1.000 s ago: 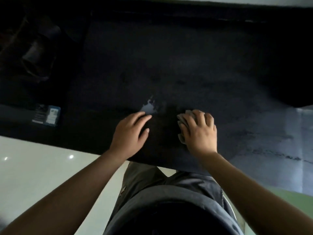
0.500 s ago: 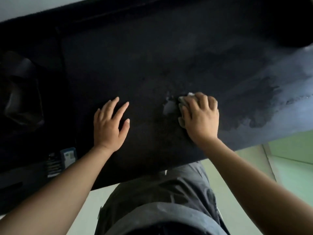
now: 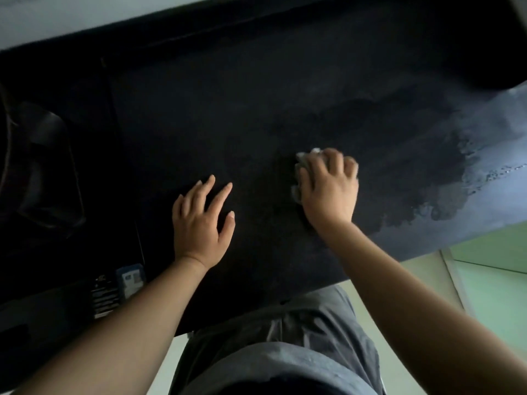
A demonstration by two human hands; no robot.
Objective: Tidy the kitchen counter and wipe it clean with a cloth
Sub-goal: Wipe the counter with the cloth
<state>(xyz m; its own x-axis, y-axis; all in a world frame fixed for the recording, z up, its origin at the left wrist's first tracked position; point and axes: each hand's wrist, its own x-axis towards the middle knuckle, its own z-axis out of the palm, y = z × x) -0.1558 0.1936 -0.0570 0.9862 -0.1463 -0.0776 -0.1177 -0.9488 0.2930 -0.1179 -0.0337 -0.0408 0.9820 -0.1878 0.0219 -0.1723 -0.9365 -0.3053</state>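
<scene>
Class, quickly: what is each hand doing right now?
Left hand: open, flat on the counter, holding nothing.
Right hand: closed on the cloth.

head view | worn high | faces forward-down | close over dark counter (image 3: 256, 109)
</scene>
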